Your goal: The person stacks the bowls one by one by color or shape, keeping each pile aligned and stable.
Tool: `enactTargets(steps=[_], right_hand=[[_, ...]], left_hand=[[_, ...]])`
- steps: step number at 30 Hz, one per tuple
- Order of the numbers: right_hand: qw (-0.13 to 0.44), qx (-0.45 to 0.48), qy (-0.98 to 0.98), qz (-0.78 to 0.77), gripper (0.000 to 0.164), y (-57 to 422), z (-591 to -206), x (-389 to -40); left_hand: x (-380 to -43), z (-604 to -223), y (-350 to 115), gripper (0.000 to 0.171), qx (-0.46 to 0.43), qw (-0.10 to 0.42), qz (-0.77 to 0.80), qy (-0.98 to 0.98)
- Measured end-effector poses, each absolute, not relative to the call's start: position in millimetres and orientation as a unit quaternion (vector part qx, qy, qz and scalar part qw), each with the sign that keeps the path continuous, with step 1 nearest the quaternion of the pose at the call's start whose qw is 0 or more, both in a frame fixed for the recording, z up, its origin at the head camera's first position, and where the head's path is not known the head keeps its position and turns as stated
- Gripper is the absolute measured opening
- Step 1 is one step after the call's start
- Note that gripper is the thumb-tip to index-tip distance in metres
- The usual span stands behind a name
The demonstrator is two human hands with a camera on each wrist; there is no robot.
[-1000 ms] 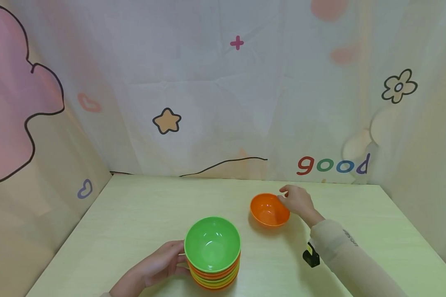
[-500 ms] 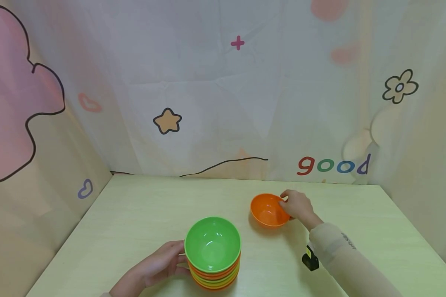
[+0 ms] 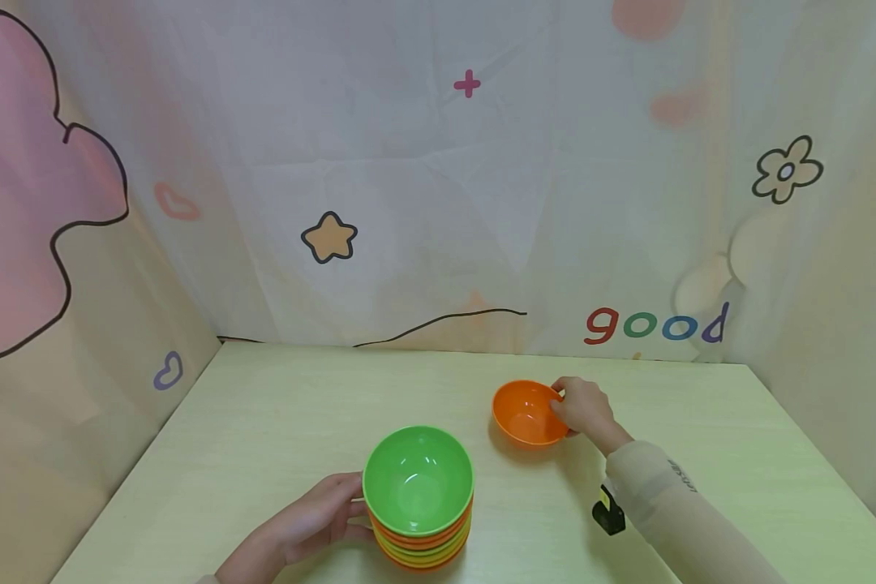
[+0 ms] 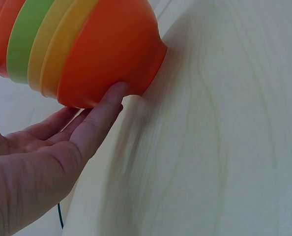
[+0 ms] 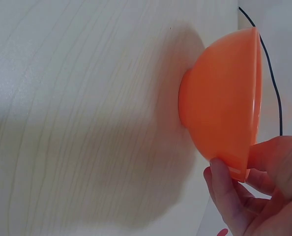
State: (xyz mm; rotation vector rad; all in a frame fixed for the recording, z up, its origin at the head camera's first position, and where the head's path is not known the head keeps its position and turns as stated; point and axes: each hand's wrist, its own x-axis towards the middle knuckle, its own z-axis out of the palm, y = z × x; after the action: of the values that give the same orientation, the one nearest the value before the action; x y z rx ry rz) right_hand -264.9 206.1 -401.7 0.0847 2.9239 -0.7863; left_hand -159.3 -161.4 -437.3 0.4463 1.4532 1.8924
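Near the front of the table, a green bowl [image 3: 418, 483] tops a stack of several nested bowls in orange, yellow and green. My left hand [image 3: 319, 513] rests against the stack's left side; in the left wrist view its fairly straight fingers touch the lowest orange bowl [image 4: 114, 54]. Farther back and to the right, a single orange bowl [image 3: 526, 418] sits upright on the table. Its right rim is pinched by my right hand [image 3: 586, 408], thumb inside and fingers outside. The right wrist view shows those fingertips [image 5: 219, 169] on the bowl's outer wall.
The pale wooden table [image 3: 299, 405] ends at a printed cloth backdrop [image 3: 423, 203], with more cloth on both sides. A small black device [image 3: 609, 513] hangs below the right sleeve [image 3: 672, 495]. A thin dark cable [image 5: 274, 78] shows beyond the table edge.
My right hand has come down slightly onto the orange bowl's rim, and its fingers have closed around the edge. The left hand and the stack have stayed in place.
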Motion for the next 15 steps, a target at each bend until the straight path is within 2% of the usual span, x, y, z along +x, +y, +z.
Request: enactTargets(steps=[15], right_hand=[[0.041, 0.017, 0.965, -0.258, 0.029, 207.8, -403.3, -265.7]], left_hand=[[-158.9, -436.6, -160.1, 0.043, 0.168, 0.343, 0.729, 0.568]])
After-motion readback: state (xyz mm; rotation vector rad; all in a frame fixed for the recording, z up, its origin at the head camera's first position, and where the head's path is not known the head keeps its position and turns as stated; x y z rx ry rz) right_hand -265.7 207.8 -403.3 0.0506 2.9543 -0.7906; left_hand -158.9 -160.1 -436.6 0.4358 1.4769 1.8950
